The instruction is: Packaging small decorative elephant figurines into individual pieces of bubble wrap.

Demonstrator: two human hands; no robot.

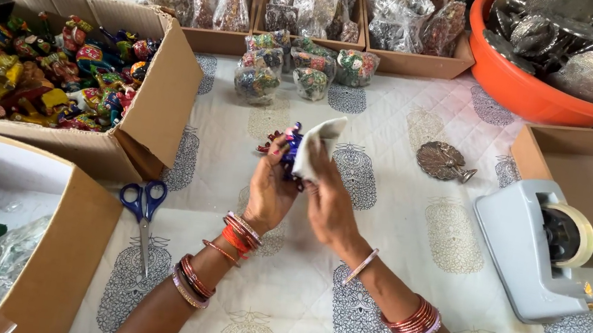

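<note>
Left hand (271, 190) closed around a blue painted figurine (287, 150) above table (381, 225) centre. Right hand (329, 198), at its 3 o'clock, pinches a white cloth (317, 142) against it. Loose grip risks figurine dropping, chipping paint.

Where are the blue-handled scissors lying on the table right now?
In the head view, the scissors lie on the printed cloth at the person's left, beside a cardboard box and left of the left hand.

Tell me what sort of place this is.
Likely a handicraft packing table. A cardboard box holds painted figurines, wooden trays hold plastic-wrapped ones, and a tape dispenser and scissors lie ready. The left hand holds a figurine while the right hand presses a white cloth to it.
</note>
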